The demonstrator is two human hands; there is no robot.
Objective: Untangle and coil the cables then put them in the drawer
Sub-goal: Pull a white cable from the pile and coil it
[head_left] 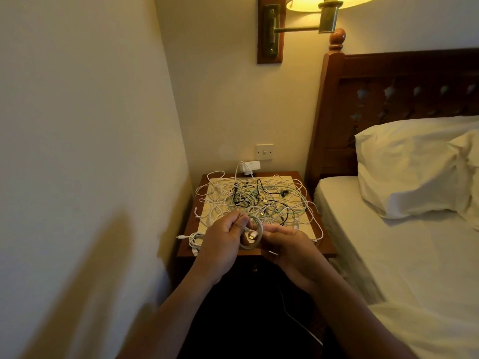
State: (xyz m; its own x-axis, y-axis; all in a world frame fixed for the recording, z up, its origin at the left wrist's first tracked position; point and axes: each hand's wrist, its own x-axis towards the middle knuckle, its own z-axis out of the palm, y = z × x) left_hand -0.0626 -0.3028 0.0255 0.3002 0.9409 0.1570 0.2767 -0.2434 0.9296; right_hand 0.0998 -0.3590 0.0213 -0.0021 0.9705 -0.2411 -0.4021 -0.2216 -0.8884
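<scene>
The left hand (223, 237) and right hand (291, 246) are close together, each gripping one side of a small white cable coil (255, 235) held between them. Just beyond, the tangled cables (259, 200) lie on the nightstand (325, 247).

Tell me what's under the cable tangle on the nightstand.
A pale square board lies under the tangle, on the wooden nightstand. Only its edges and corners show; the cables cover its middle, so anything there is hidden.
</scene>
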